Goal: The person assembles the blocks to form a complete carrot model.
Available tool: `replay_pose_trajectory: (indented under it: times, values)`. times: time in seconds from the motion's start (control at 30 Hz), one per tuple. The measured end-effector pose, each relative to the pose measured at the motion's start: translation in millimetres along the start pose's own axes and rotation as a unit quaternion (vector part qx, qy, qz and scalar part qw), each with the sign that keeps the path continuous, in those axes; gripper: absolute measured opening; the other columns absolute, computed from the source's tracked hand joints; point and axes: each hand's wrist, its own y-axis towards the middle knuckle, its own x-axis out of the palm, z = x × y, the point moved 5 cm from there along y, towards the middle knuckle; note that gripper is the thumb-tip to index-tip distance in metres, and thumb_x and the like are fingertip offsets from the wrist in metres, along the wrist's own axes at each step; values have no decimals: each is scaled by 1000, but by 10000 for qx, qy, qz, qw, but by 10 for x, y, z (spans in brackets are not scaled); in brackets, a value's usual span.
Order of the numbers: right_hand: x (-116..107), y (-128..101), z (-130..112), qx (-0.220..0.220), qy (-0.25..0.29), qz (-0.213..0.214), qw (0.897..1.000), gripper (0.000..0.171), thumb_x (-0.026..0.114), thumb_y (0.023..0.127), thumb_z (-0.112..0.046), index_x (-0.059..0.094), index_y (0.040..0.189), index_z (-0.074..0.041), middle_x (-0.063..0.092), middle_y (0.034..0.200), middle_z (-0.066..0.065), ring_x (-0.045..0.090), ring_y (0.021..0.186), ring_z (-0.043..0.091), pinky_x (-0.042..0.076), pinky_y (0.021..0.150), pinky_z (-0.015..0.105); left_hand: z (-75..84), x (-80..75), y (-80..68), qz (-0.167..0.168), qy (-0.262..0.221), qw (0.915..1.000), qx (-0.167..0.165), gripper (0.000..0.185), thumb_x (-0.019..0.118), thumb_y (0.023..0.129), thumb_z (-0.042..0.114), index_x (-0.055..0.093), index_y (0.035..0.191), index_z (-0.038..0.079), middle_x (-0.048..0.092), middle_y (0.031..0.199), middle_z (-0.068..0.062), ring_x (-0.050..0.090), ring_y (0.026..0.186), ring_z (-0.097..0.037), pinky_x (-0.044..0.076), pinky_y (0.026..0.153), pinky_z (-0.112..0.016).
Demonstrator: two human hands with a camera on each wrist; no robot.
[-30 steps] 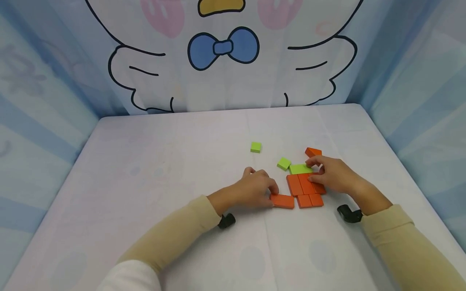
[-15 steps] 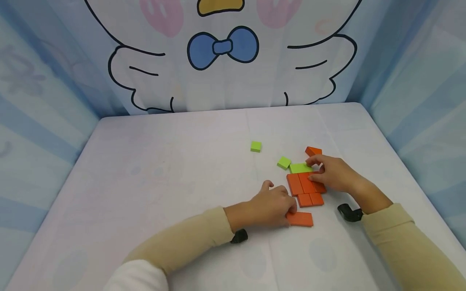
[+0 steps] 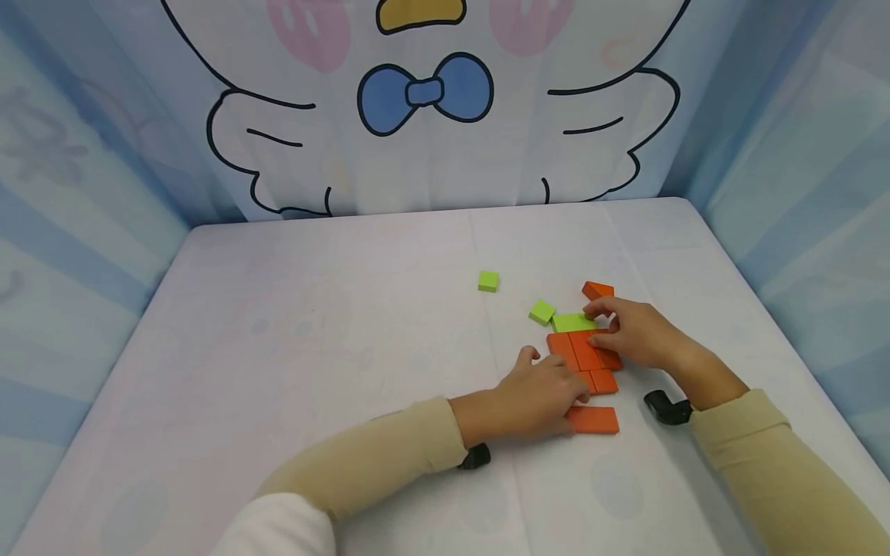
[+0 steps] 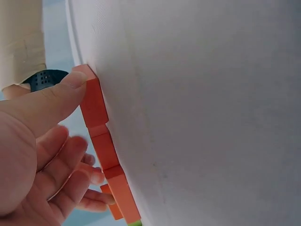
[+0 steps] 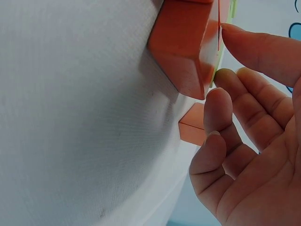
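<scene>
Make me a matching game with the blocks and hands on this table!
Things:
1. left hand
2. right hand
3. small green square block
4. lone orange block

Places:
A. alone, farthest toward the wall
B. on the long orange block nearest the person
C. just behind the right hand
D. on the green and orange cluster

Pairs: 1-B, 2-D, 3-A, 4-C

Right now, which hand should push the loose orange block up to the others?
Probably the left hand: it already touches the loose orange block. The right hand rests on the block group.
</scene>
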Motion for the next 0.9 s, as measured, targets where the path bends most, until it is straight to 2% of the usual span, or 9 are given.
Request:
replay_pose_trajectory:
  times: [0.13,0.27,0.6,0.9]
  values:
    - [-8,-3,-10,-24,-28,12,10000,41,73,92,-15,59,127,1,59,108,17,52,84,25,48,67,33,-24,-7,42,38,-205,9996,-188,45,77,86,47,62,123,27,58,117,16,43,111,-7,30,93,-40]
    - [-5,-4,-9,-46,-34,28,10000,41,73,92,-15,59,127,1,60,108,17,52,85,26,48,67,33,-48,19,83,-92,-362,9990,-241,55,77,86,49,58,132,28,56,129,15,41,118,-7,30,91,-38]
    - [-4,3,-4,-66,-59,47,9999,41,72,92,-14,59,127,1,59,110,18,52,85,26,48,67,33,-35,38,137,-262,-459,9976,-449,62,75,86,51,54,138,25,53,133,14,42,120,-7,31,90,-37]
    - [-1,7,9,-86,-56,21,9999,42,72,92,-16,58,128,1,60,112,17,52,88,26,48,69,33,-12,64,218,-193,-606,9955,-706,61,69,84,64,56,129,25,53,118,14,42,109,-4,33,84,-35]
